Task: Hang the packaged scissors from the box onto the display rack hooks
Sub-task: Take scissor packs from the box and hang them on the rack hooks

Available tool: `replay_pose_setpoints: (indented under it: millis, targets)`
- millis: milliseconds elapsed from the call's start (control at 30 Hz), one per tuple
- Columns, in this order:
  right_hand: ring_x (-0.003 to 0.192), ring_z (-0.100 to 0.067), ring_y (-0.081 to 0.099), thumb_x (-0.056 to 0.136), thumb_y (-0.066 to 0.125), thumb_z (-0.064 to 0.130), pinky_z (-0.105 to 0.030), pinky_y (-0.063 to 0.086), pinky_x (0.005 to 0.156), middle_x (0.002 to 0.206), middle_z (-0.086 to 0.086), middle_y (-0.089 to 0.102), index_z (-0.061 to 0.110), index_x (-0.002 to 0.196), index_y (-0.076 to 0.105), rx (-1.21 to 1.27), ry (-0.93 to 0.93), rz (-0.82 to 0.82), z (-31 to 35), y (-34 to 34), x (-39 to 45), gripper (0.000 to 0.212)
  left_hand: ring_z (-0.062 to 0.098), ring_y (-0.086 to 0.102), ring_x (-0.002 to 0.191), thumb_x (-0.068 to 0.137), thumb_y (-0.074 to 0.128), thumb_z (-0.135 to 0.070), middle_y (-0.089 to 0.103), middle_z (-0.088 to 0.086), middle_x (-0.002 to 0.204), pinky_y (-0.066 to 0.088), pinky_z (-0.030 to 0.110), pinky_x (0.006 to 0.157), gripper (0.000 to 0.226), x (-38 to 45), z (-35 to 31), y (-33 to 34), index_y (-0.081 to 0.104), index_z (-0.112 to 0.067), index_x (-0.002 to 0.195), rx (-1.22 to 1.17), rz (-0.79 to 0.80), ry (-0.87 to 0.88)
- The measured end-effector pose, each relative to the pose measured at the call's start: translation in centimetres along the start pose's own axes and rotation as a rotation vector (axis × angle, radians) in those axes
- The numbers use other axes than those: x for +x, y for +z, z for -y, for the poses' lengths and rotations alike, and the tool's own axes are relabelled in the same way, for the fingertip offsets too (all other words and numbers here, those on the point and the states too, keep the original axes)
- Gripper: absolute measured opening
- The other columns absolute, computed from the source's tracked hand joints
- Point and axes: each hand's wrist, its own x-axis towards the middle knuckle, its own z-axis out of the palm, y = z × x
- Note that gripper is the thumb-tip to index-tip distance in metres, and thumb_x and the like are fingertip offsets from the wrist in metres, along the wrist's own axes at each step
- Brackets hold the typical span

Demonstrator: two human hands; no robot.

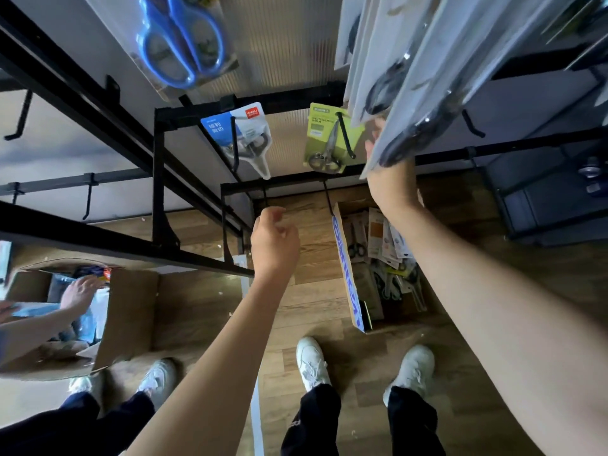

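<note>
My right hand [390, 182] is raised to a bunch of packaged scissors with black handles [424, 93] hanging at the upper right; its fingers are behind the packs, so its grip is hidden. My left hand [274, 241] hangs in the air with loosely curled fingers and holds nothing. A blue-and-white pack [246, 139] and a green pack [329, 139] each hang on a black hook of the display rack [158, 179]. A pack of blue-handled scissors [181, 41] hangs nearer to me. The open cardboard box [348, 268] on the floor holds several more packs.
A second person stands at my left, with hands [79, 292] in another open cardboard box [131, 311]. Empty black hooks [88, 199] stick out of the rack's left bars. A dark metal frame [539, 205] stands at the right. My white shoes [311, 362] are on the wooden floor.
</note>
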Motion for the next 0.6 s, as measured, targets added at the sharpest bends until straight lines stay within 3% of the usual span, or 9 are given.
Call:
replay_pose_setpoints:
  millis: [67, 200, 400, 600]
  targets:
    - [0.100, -0.024, 0.059, 0.096, 0.047, 0.010, -0.017, 0.040, 0.078, 0.111, -0.021, 0.061, -0.006, 0.115, 0.053, -0.032, -0.061, -0.027, -2.1, -1.0, -1.7, 0.026, 0.011, 0.055, 0.094, 0.091, 0.050, -0.015, 0.057, 0.002, 0.119, 0.043, 0.022, 0.078, 0.030, -1.0, -0.4, 1.3, 0.053, -0.016, 0.121, 0.008, 0.019, 0.006]
    - [0.120, -0.024, 0.054, 0.097, 0.048, 0.015, -0.024, 0.041, 0.093, 0.132, -0.013, 0.055, 0.006, 0.136, 0.045, -0.131, -0.076, 0.074, -7.0, -3.7, -5.6, 0.039, 0.015, 0.057, 0.095, 0.091, 0.050, -0.014, 0.061, 0.002, 0.111, 0.046, 0.028, 0.081, 0.027, -3.4, -1.4, 4.3, 0.054, -0.014, 0.118, 0.037, 0.036, 0.018]
    - [0.111, -0.028, 0.058, 0.095, 0.052, 0.020, -0.037, 0.047, 0.091, 0.124, -0.012, 0.059, 0.007, 0.130, 0.051, -0.361, -0.062, 0.322, -13.9, -8.3, -10.4, 0.037, 0.021, 0.058, 0.096, 0.093, 0.047, -0.013, 0.063, 0.004, 0.108, 0.051, 0.035, 0.082, 0.027, -7.7, -1.5, 9.7, 0.053, -0.012, 0.119, 0.114, 0.122, 0.018]
    - [0.110, -0.030, 0.057, 0.092, 0.057, 0.021, -0.042, 0.048, 0.092, 0.123, -0.011, 0.061, 0.008, 0.127, 0.053, -0.489, -0.112, 0.532, -20.6, -10.1, -12.5, 0.038, 0.025, 0.061, 0.096, 0.092, 0.049, -0.017, 0.066, 0.006, 0.108, 0.050, 0.031, 0.077, 0.024, -9.0, 1.9, 16.7, 0.055, -0.014, 0.115, 0.321, 0.257, 0.086]
